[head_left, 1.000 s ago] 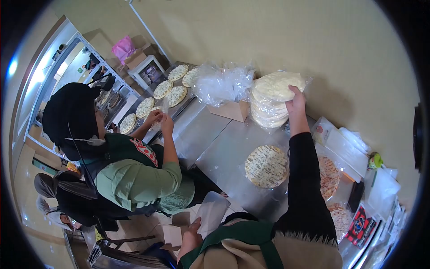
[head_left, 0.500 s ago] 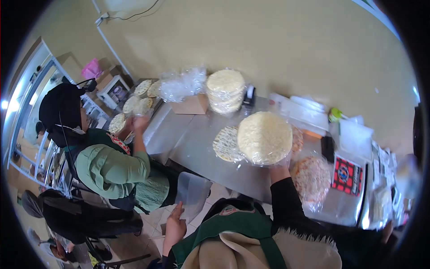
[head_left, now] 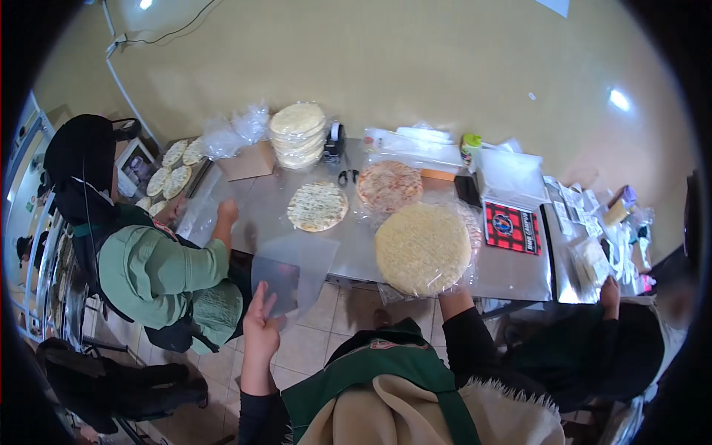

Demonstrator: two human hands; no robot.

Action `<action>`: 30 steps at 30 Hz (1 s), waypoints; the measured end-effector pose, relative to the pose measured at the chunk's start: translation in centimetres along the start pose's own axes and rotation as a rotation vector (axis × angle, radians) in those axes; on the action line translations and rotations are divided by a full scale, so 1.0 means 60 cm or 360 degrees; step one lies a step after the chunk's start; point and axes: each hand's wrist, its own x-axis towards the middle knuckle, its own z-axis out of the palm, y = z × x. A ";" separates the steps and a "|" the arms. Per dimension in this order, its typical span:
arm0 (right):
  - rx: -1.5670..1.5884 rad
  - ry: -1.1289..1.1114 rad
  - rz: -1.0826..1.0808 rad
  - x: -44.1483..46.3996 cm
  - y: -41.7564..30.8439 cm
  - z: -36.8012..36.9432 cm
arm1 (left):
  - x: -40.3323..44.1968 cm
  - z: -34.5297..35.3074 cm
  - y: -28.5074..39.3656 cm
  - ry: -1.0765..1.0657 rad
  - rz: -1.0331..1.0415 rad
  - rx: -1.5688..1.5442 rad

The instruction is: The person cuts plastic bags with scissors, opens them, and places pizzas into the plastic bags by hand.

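Note:
My right hand (head_left: 455, 298) supports from below and grips the near edge of a wrapped pizza (head_left: 423, 248) with a pale, shredded-cheese top, held over the table's front edge. My left hand (head_left: 262, 319) holds a translucent plastic bag (head_left: 297, 271) by its lower corner, fingers partly spread. Beyond the bag lies a flat pizza (head_left: 317, 206) with white and dark-flecked topping. Another pizza (head_left: 390, 185), reddish and in plastic, rests behind the one I hold. Part of a further wrapped pizza (head_left: 473, 230) shows at its right, mostly hidden.
A stack of wrapped pizzas (head_left: 298, 137) stands at the back beside a cardboard box (head_left: 248, 162), a tape dispenser (head_left: 334, 142) and scissors (head_left: 348, 177). A red-black printed box (head_left: 512, 228) and a clear tub (head_left: 509, 174) are at right. A co-worker (head_left: 159, 274) stands left; another person (head_left: 593, 348) is right.
My view has swung to the right. The held pizza has come nearer and lower, covering the wrapped pizza on the right. My left hand has risen with the plastic bag toward the table edge.

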 end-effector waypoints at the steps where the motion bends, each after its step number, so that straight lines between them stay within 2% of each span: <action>1: -0.0003 0.0011 0.0006 -0.019 -0.011 0.001 | 0.010 0.007 0.009 -0.0021 0.0001 -0.0008; 5: 0.0015 0.0036 0.0040 -0.061 -0.065 -0.009 | 0.062 0.046 0.034 -0.0110 0.0226 0.0053; 7: 0.0035 0.0039 0.0064 -0.069 -0.097 -0.022 | 0.095 0.083 0.054 -0.0141 0.0431 0.0321; 8: 0.0046 0.0046 0.0078 -0.060 -0.111 -0.025 | 0.114 0.105 0.071 -0.0149 0.0433 0.0323; 10: 0.0071 0.0079 0.0117 -0.065 -0.134 -0.038 | 0.154 0.158 0.104 -0.0173 0.0702 0.0773; 11: 0.0085 0.0098 0.0138 -0.093 -0.147 -0.046 | 0.179 0.183 0.111 -0.0182 0.0690 0.0775; 13: 0.0112 0.0127 0.0182 -0.073 -0.164 -0.056 | 0.235 0.238 0.108 -0.0169 0.0994 0.1108; 16: 0.0160 0.0172 0.0245 -0.040 -0.160 -0.060 | 0.282 0.310 0.130 -0.0261 0.1108 0.1315; 22: 0.0330 0.0255 0.0367 0.002 -0.155 -0.096 | 0.296 0.399 0.177 -0.0538 0.0986 0.1622; 30: 0.0583 0.0288 0.0619 0.012 -0.162 -0.143 | 0.274 0.416 0.181 -0.0796 0.1050 0.1788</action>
